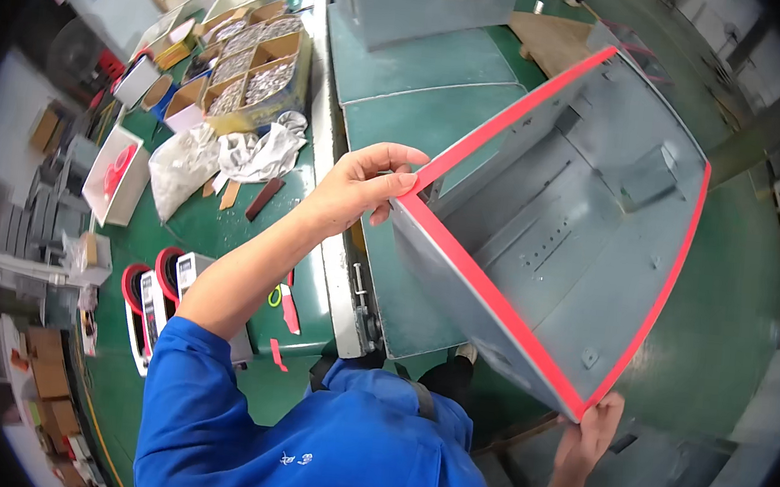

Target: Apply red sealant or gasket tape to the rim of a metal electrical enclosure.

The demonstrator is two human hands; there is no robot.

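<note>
A large grey metal box (pixel 584 251), open on the side facing me, is tilted in front of me to the right. Red tape (pixel 501 300) runs along its rim. My left hand (pixel 372 182) is closed on the taped corner nearest the green bench, thumb and fingers pinching the edge. At the lower corner, my right hand (pixel 591 433) grips the rim from below, its fingers partly hidden. Inside the box I see small holes, slots and brackets. Whether its far side rests on something is hidden.
On the green bench (pixel 222 257) to my left stand a divided bin (pixel 256 79) of small metal parts, plastic bags (pixel 183 170), tape dispensers (pixel 158 293) with red rolls and a red-handled cutter (pixel 290 309). Another grey metal box (pixel 420 5) sits ahead on a green surface (pixel 424 70).
</note>
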